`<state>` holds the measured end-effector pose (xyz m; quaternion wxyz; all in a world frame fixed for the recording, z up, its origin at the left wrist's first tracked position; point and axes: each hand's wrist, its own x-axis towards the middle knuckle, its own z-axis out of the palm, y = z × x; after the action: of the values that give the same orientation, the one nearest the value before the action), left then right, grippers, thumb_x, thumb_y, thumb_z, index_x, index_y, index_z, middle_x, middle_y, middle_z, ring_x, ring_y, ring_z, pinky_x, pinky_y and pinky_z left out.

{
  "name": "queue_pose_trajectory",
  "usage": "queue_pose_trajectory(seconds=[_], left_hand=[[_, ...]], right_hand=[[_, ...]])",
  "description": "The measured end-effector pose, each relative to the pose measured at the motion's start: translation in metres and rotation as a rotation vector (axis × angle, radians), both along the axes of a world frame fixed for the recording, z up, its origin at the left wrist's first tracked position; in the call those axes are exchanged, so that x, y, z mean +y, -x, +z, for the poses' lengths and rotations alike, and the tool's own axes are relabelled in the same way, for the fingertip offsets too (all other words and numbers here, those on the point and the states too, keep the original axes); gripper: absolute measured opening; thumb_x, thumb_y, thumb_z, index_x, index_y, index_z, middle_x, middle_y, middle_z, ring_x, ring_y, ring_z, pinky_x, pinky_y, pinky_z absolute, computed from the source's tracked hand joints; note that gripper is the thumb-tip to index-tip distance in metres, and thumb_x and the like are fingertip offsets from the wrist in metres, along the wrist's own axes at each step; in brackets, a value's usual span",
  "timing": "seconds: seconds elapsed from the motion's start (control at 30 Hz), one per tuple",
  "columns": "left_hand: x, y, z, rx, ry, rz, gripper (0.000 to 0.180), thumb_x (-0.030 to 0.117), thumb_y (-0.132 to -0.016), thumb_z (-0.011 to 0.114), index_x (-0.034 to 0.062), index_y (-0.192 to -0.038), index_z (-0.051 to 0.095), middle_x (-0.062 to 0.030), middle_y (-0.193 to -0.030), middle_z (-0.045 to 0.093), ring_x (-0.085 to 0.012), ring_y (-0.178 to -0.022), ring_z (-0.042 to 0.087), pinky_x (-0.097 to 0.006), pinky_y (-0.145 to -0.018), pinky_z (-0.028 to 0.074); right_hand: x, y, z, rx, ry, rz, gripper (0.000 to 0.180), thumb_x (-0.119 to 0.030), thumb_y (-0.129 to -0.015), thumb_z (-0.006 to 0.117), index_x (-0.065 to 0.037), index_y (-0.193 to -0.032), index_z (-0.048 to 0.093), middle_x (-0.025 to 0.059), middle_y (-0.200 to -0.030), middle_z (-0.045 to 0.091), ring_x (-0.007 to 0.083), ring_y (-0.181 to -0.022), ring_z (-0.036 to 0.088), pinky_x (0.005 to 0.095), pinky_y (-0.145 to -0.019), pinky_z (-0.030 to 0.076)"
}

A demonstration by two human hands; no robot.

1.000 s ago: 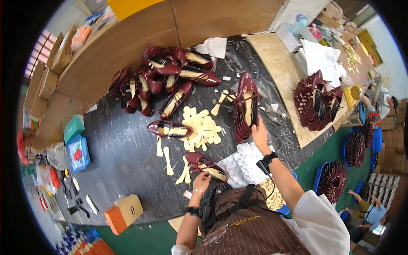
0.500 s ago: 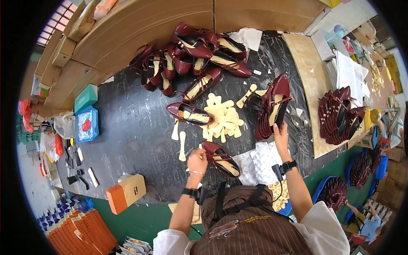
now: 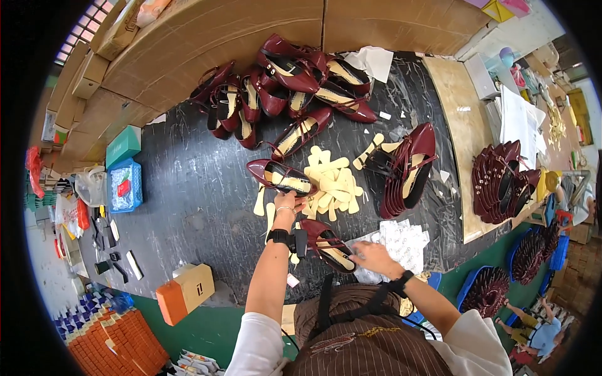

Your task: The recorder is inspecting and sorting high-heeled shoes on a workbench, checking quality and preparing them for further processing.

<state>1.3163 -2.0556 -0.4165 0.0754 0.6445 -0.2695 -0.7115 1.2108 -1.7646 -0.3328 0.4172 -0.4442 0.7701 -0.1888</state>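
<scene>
The left hand (image 3: pixel 290 202) touched the heel of a burgundy shoe (image 3: pixel 268 169) at the middle of the black counter (image 3: pixel 188 213), beside piled cream pieces (image 3: pixel 331 182); whether its fingers gripped could not be told. The right hand (image 3: pixel 374 258), partly open with fingers loosely bent, was beside the heel of a second shoe (image 3: pixel 318 233) close to the near edge, near white sheets (image 3: pixel 402 243). Nested shoes (image 3: pixel 411 166) stood toward the right end; a shoe heap (image 3: pixel 291 72) lay along the far edge.
</scene>
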Motion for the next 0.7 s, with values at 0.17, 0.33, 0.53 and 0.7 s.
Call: queue_pose_trajectory(seconds=[0.17,0.33,0.53,0.7], left_hand=[[0.004,-0.03,0.05,0.084,-0.029,0.145,0.023,0.001,-0.073,0.051,0.0022,-0.096,0.054,-0.0077,-0.079,0.059,-0.0185,-0.069,0.061,-0.036,-0.06,0.054],[0.038,-0.129,0.084,0.203,0.332,0.2,0.051,-0.009,-0.06,0.045,-0.002,-0.11,0.043,-0.0125,-0.092,0.06,-0.025,-0.076,0.061,-0.034,-0.064,0.05],[0.11,-0.138,0.186,-0.919,1.027,-0.712,0.06,0.008,-0.071,0.065,0.0076,-0.125,0.039,-0.0198,-0.094,0.063,-0.0362,-0.085,0.062,-0.046,-0.073,0.046],[0.146,-0.135,0.191,-0.787,1.056,-0.537,0.054,0.013,-0.076,0.061,0.0063,-0.127,0.045,-0.0215,-0.098,0.063,-0.0384,-0.089,0.061,-0.045,-0.076,0.046]], right_hand=[[0.002,-0.02,-0.036,0.164,-0.199,0.132,0.04,-0.027,-0.081,0.061,-0.004,-0.113,0.054,0.0211,-0.088,0.065,0.0368,-0.083,0.064,0.0462,-0.073,0.051],[0.011,0.002,-0.038,-0.17,0.083,0.123,0.044,-0.009,-0.077,0.06,-0.008,-0.121,0.054,0.0165,-0.087,0.066,0.0287,-0.075,0.066,0.0382,-0.068,0.053],[-0.003,0.033,0.033,-1.001,-0.11,-0.188,0.036,0.006,-0.087,0.044,-0.002,-0.122,0.052,0.0015,-0.1,0.063,0.0069,-0.087,0.057,0.0226,-0.079,0.045],[-0.052,0.015,0.085,-1.252,0.337,-0.588,0.063,0.021,-0.081,0.026,-0.003,-0.138,0.035,0.0083,-0.133,0.047,0.0169,-0.125,0.043,0.0311,-0.106,0.034]])
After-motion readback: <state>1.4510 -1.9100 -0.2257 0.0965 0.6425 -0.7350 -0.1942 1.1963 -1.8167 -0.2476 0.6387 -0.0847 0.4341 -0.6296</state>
